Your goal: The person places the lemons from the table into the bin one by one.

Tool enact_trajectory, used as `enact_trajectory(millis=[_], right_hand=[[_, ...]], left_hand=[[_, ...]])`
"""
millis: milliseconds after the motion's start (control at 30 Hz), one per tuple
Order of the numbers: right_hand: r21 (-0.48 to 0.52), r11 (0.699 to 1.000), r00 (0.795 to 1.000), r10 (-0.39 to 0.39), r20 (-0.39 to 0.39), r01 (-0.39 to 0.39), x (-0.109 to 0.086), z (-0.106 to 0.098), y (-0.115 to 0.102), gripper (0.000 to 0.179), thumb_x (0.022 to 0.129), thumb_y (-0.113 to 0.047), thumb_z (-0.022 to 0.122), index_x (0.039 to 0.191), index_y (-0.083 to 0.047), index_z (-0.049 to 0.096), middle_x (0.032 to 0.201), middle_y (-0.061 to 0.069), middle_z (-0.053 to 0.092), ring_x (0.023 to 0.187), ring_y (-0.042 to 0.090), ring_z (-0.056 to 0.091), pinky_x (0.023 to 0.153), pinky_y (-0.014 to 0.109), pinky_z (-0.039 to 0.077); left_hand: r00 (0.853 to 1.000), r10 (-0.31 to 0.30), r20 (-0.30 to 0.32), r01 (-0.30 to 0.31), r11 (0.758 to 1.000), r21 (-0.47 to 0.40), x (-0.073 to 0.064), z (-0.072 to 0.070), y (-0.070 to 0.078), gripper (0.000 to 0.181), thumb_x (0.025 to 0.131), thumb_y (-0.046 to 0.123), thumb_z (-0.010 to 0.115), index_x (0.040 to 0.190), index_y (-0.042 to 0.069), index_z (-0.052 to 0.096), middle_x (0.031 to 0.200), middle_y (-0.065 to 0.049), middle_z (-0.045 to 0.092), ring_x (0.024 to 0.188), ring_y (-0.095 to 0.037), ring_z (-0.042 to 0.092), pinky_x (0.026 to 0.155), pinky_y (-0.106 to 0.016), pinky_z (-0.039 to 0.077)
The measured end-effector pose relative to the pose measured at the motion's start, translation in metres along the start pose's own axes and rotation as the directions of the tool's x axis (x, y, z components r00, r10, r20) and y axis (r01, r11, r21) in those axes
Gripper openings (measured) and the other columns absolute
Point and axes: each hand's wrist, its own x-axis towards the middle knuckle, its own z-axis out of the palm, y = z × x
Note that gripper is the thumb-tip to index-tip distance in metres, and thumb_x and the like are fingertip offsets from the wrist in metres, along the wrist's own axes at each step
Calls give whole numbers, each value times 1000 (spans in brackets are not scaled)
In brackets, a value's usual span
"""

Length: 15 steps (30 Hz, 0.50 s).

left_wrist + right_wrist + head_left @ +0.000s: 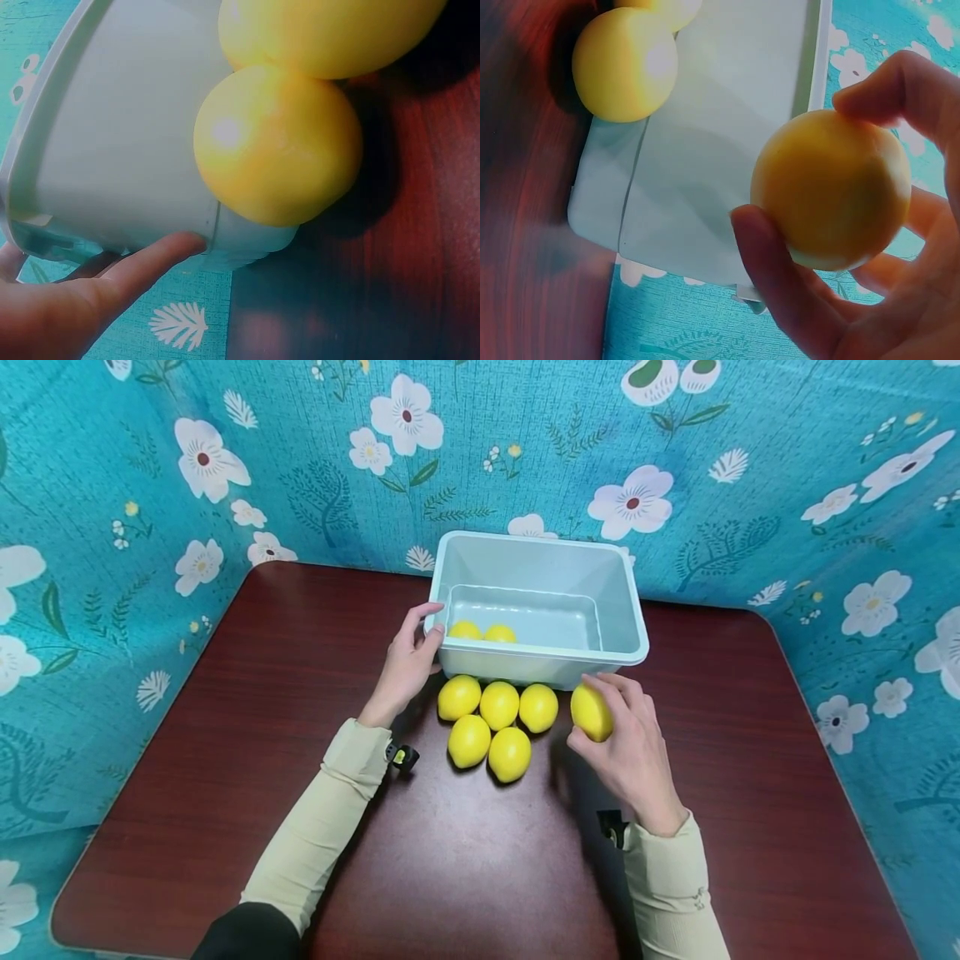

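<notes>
A pale blue-grey plastic bin stands at the table's back edge, with two lemons inside at its front left. My left hand holds the bin's left end near the front corner, fingertips at the rim; in the left wrist view one finger lies along the end wall. My right hand grips another lemon between thumb and fingers, just in front of the bin's right front corner. Several more lemons sit in two rows on the table before the bin.
The dark red-brown wooden table spreads out on both sides of the bin. Blue floral cloth hangs behind and beside it, close to the bin's back. Small black devices are worn at both wrists.
</notes>
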Motion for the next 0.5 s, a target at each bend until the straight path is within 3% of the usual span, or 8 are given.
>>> enact_trajectory(millis=[300, 500], right_hand=[[-2, 1000, 1000, -11, -21, 11, 3, -1, 0, 60, 72, -13, 74, 130, -11, 59, 132, 12, 50, 102, 32, 44, 72, 43, 40], [4, 1000, 999, -20, -31, 20, 7, -3, -1, 62, 72, -11, 73, 132, -9, 56, 131, 13, 50, 102, 32, 44, 73, 44, 38]], left_hand=[[1000, 7, -3, -7, 1000, 4, 2, -1, -3, 37, 101, 35, 46, 139, 33, 42, 146, -8, 40, 115, -27, 51, 88, -56, 53], [1000, 5, -4, -5, 1000, 6, 2, -1, -3, 37, 101, 35, 45, 138, 34, 42, 146, -6, 41, 115, -26, 52, 88, -55, 53]])
